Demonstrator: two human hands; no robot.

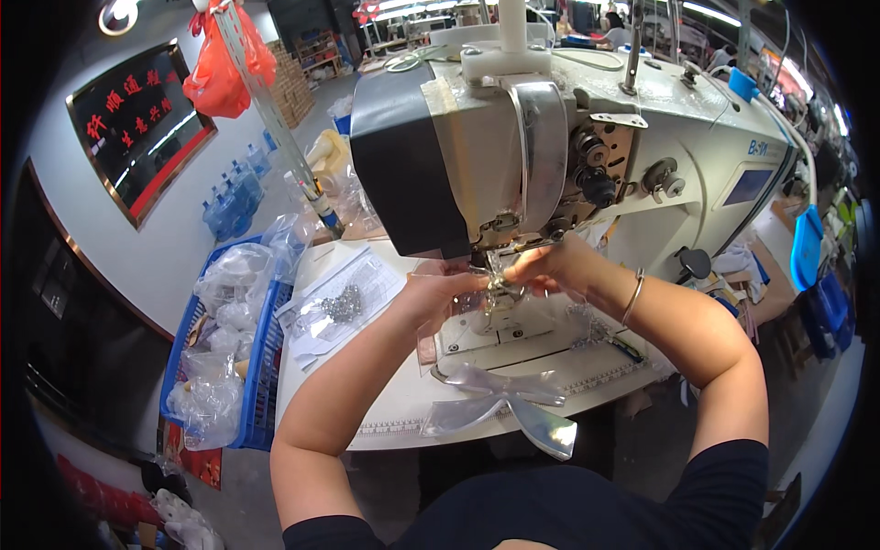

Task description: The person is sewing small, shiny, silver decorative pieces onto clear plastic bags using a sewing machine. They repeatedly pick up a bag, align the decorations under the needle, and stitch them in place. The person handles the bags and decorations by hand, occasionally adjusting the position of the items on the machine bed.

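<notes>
Under the head of a white and grey sewing machine, both hands pinch a clear, shiny plastic piece close to the needle area. My left hand closes on its left side. On the other side my right hand, with a bangle at its wrist, has thumb and fingers pressed together on it. The needle and presser foot are partly hidden by the fingers. Nearer to me a clear, iridescent plastic bow lies across the table edge, its lower tail overhanging.
A printed ruler strip runs along the front table edge. Papers on the left carry a clear bag of silvery bits. Beside the table stands a blue basket of clear plastic. Small loose parts lie by my right forearm.
</notes>
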